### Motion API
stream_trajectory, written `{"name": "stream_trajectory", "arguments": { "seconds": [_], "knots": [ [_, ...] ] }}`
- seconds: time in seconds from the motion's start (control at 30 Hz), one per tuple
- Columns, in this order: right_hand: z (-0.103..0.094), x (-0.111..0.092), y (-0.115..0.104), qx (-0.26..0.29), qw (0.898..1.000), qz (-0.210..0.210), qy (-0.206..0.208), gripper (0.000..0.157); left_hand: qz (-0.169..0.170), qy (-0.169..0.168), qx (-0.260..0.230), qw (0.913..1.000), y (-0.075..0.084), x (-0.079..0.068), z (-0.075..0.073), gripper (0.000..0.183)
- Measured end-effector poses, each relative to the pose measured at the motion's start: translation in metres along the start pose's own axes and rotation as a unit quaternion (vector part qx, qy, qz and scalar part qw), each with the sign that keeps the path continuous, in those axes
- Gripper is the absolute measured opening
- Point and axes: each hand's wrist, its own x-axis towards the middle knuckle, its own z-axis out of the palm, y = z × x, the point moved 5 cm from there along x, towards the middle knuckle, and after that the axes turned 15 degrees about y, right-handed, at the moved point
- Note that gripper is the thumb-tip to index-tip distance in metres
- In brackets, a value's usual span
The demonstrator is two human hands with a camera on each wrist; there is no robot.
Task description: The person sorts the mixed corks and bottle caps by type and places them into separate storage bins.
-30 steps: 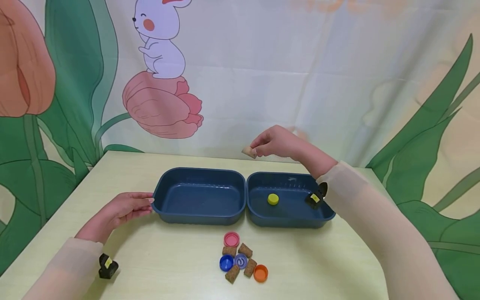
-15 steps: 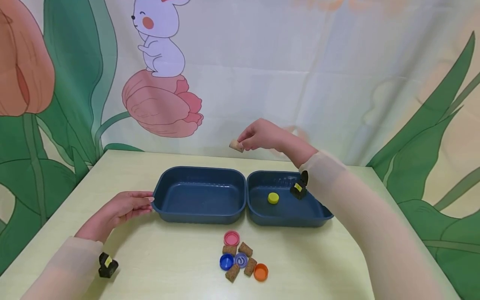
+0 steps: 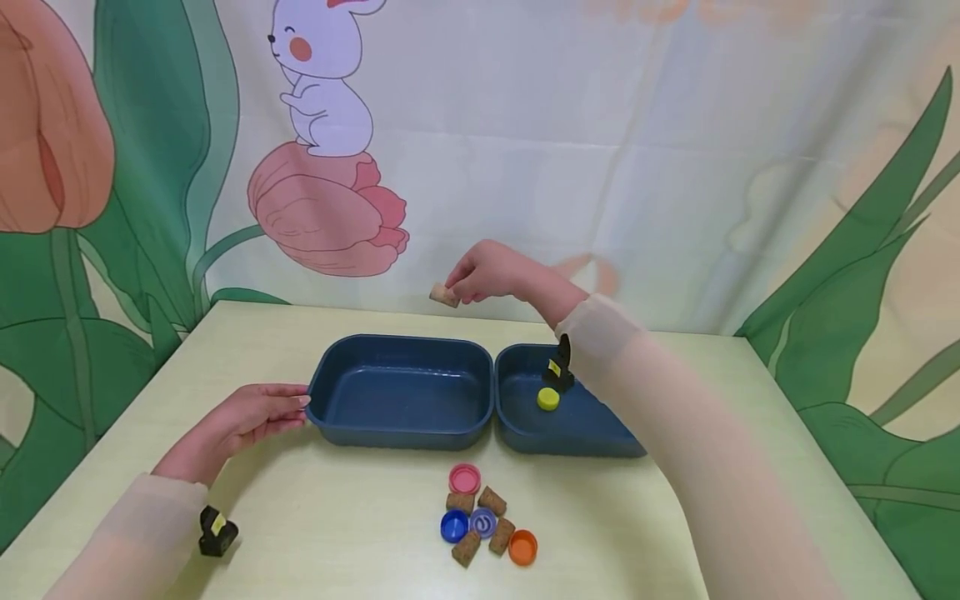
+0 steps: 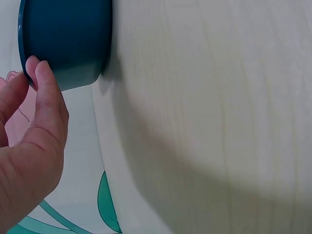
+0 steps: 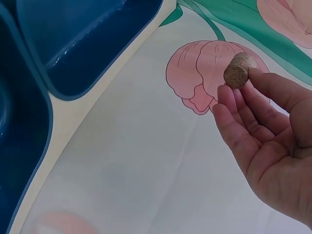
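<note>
My right hand [image 3: 491, 271] is raised above the far side of the blue bins. It pinches a cork [image 5: 236, 73] between thumb and fingertips; the cork's round end faces the right wrist camera. At the left, my left hand [image 3: 258, 414] grips the outer edge of the left blue bin [image 3: 401, 439] with thumb and fingers at its rim. Nothing lies inside that bin. The right blue bin [image 3: 577, 443] holds a yellow bottle cap [image 3: 548, 399], and my right forearm covers part of it.
In front of the bins lies a cluster: several corks [image 3: 466, 550], a pink cap [image 3: 464, 479], a dark blue cap [image 3: 454, 527], a purple cap [image 3: 482, 523] and an orange cap [image 3: 522, 547]. Behind the table [image 3: 337, 517] hangs a printed cloth [image 3: 487, 125].
My right hand has moved left with the cork, from above the right bin to beyond the left bin's far edge. My left hand has stayed at the bin rim.
</note>
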Motion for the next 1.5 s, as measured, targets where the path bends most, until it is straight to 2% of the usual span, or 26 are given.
{"name": "stream_trajectory", "arguments": {
  "seconds": [0.23, 0.53, 0.73, 1.0, 1.5],
  "knots": [
    [0.019, 0.014, -0.009, -0.01, 1.0, -0.001, -0.013, 0.026, 0.003, 0.001, -0.001, 1.0, -0.001, 0.001, -0.001, 0.053],
    [0.05, 0.02, -0.017, -0.019, 0.999, -0.023, -0.035, 0.025, 0.011, -0.004, -0.005, 0.9999, -0.001, 0.001, -0.001, 0.047],
    [0.071, 0.025, -0.016, -0.016, 0.998, -0.03, -0.051, 0.025, 0.005, -0.002, -0.006, 1.0, -0.002, 0.001, -0.001, 0.048],
    [0.099, 0.029, -0.017, -0.045, 0.995, -0.047, -0.077, 0.024, 0.006, 0.0, -0.004, 1.0, -0.001, 0.002, -0.002, 0.052],
    [0.133, 0.031, -0.012, -0.068, 0.993, -0.053, -0.086, 0.021, 0.009, -0.003, -0.006, 0.9999, -0.001, 0.001, -0.001, 0.051]
  ]
}}
